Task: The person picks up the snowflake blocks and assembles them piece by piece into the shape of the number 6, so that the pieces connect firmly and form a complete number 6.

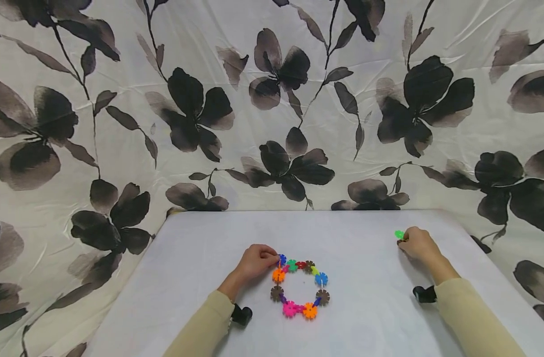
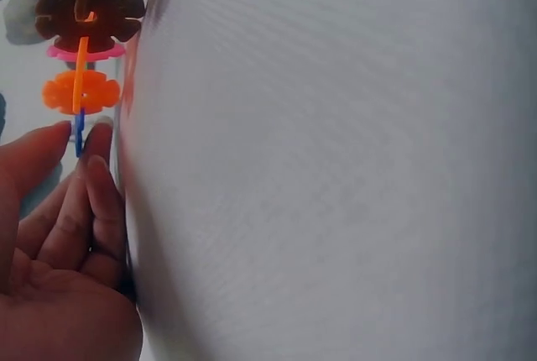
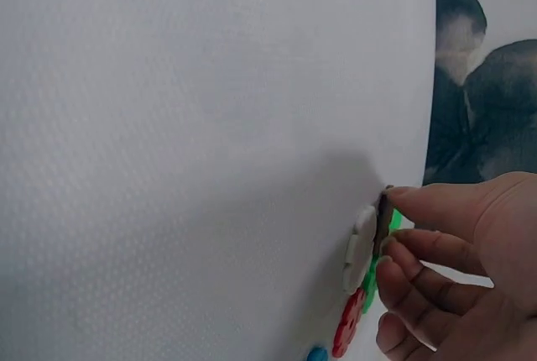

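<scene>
A ring of joined plastic snowflake discs in many colours lies on the white table [image 1: 352,277]. At the ring's upper left, my left hand [image 1: 256,261] pinches a blue disc [image 2: 80,134] between thumb and fingers. That disc is joined to an orange disc [image 2: 59,92]. Far to the right, my right hand [image 1: 420,243] pinches a brown disc [image 3: 383,222] at its edge. Beside the right fingers are a bright green disc [image 1: 399,234], a white disc [image 3: 360,252] and a red disc [image 3: 349,323]. The hand partly covers the green one.
A blue piece [image 3: 317,353] shows at the bottom edge of the right wrist view. Behind the table's far edge hangs a cloth [image 1: 343,124] with dark flowers. Each wrist carries a small black camera, such as the left one [image 1: 242,315].
</scene>
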